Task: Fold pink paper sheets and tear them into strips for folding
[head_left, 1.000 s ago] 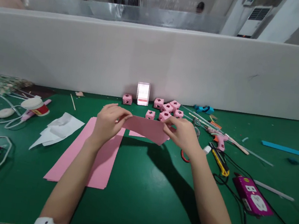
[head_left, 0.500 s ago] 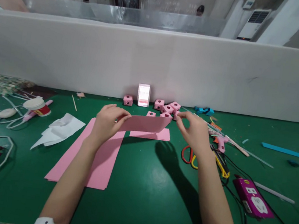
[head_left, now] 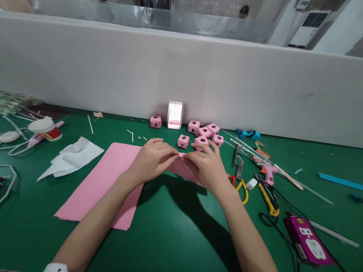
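My left hand [head_left: 153,160] pinches the upper edge of a pink strip of paper [head_left: 184,170] between thumb and fingertips. Close beside it, my right hand [head_left: 206,168] grips the same strip, its fingertips almost meeting those of the left. Part of the strip is hidden behind the right hand. Under my left forearm lies a stack of pink paper sheets [head_left: 104,179]. Just beyond my hands, several small pink folded paper cubes [head_left: 183,141] with dark diamond-shaped openings sit on the green table [head_left: 165,251].
A lit phone [head_left: 175,115] leans against the white partition. To the right lie scissors [head_left: 243,189], a yellow utility knife [head_left: 269,198], a pink glue gun [head_left: 268,173] and a purple power strip [head_left: 307,240]. On the left are crumpled white paper [head_left: 73,159] and a cup [head_left: 45,128].
Both hands have come together and slightly lower. My right hand moved left from beside the strip's right end and now grips the paper; my left hand shifted right along it.
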Available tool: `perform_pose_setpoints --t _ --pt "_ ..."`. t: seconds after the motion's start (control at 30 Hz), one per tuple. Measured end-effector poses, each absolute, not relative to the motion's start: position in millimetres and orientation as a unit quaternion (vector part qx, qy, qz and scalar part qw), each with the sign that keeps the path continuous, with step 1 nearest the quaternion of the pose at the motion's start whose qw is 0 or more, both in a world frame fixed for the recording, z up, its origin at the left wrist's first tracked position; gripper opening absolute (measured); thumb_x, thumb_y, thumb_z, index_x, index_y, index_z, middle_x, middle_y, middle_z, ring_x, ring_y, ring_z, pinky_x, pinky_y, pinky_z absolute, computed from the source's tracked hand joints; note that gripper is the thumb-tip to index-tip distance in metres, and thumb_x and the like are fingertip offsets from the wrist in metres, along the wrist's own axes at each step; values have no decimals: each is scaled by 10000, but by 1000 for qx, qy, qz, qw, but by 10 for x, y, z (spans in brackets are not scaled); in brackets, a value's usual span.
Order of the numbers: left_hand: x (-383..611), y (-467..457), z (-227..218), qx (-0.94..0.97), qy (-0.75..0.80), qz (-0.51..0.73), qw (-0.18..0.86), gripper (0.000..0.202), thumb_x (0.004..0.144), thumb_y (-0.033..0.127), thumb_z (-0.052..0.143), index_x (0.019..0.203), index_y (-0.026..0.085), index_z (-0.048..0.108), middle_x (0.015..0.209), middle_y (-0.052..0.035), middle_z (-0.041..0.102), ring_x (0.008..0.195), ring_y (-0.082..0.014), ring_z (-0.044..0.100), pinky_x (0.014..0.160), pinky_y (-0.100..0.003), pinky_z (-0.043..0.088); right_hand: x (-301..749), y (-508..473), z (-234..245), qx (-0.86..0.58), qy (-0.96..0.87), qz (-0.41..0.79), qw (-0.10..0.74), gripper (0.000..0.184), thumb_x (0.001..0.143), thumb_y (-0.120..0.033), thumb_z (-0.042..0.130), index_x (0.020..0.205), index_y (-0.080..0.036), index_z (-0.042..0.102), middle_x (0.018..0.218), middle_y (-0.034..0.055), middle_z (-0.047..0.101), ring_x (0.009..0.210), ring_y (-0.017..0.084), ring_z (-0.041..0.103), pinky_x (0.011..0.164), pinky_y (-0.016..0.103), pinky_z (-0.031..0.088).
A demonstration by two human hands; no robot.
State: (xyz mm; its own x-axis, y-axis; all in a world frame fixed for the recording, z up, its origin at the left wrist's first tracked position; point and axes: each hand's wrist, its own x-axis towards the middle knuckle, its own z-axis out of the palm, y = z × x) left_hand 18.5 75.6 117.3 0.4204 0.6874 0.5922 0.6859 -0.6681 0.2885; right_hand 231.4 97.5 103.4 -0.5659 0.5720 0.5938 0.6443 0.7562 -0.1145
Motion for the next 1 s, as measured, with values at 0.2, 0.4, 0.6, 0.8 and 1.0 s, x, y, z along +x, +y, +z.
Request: perform_pose_setpoints --t 0.2,0.4,0.6,0.8,1.0 --pt "134 775 1208 830 416 371 1 142 868 201 556 768 226 652 745 21 714 718 -162 641 944 -407 469 2312 963 1049 -343 -884 -44 314 186 964 -224 570 865 -256 725 855 15 772 1089 239 638 1085 518 286" --pt "-72 814 1263 814 443 375 -5 136 851 192 566 746 233 641 771 18 711 781 -180 651 877 -385 470 2398 1019 1076 -355 -877 -40 322 153 937 -212 615 867 -263 740 875 8 772 1051 229 659 1080 500 311" --pt "-204 840 1301 766 505 397 -34 151 914 279 564 826 221 672 828 -9 725 809 -187 658 779 -343 495 2538 1036 1181 -383 -852 -18 355 170 955 -272 583 888 -238 736 895 46 765 987 237 672 971 431 424" --pt "-162 844 1293 751 501 412 127 405 896 511 615 1205 252 657 1156 -61 712 1008 -214 660 593 -226 523 2648 908 1386 -440 -724 127 516 215 956 -390 572 964 -226 710 909 37 745 822 196 682 724 300 501" --pt "-109 840 1265 725 495 428 217 322 893 496 628 1039 222 716 1052 -55 734 985 -218 669 807 -289 531 2643 1013 1293 -386 -598 360 602 221 895 -453 655 993 -262 705 897 10 723 829 179 670 743 295 525"
